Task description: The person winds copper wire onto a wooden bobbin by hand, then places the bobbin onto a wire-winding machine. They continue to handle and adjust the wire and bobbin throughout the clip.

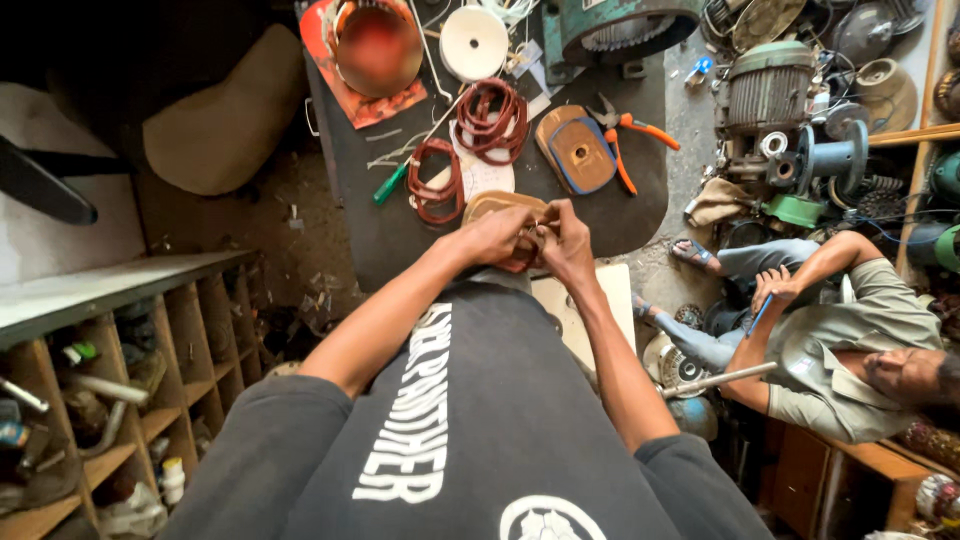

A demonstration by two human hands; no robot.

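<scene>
Copper-coloured coil (522, 262) sits pinched between both hands, over the near edge of the dark worktable (380, 225), resting against a tan oval former (497, 205). Only a small part of it shows; the rest is hidden by the fingers.

Worktable taken as landmark, items noted largest to smallest:
- Green motor housing (615, 25) at the table's far end.
- Second person (850, 345) seated on the floor to the right of the table, looking down, one hand raised near a knee.
- Wooden rack (130, 370) of compartments to the left of the table, holding odd parts.
- Round orange bowl-shaped piece (377, 45) on the far left corner.
- Two loose wound coils (492, 118) mid-table, one beside the other.
- White disc (474, 42) at the far end.
- Brown oval former (577, 150) with blue rim, right of the coils.
- Orange-handled pliers (625, 135) just beside that former.
- Green-handled screwdriver (392, 182) left of the coils.

Left hand (495, 238): fingers curled closed on the coil. Right hand (566, 240): fingers curled tight, thumb and fingertips gripping the same coil; the two hands touch.
</scene>
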